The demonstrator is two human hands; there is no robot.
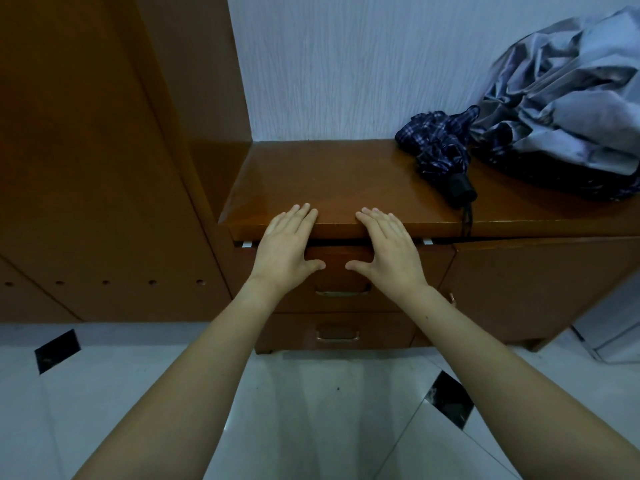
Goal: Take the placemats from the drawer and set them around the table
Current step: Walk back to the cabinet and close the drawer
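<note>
A tall brown cabinet (86, 188) fills the left, next to a low unit with a glossy worktop (332, 181). The left hand (285, 245) and right hand (388, 249) lie flat, fingers spread, grip apart and holding nothing, over the top drawer (341, 261), which is out just a crack under the worktop edge, fingertips reaching onto the worktop; two lower drawers with brass handles (341, 292) sit shut below. No placemats show, drawer inside hidden. At right on the worktop lie a folded plaid umbrella (440, 147) and, touching it, a crumpled grey cover (568, 98).
</note>
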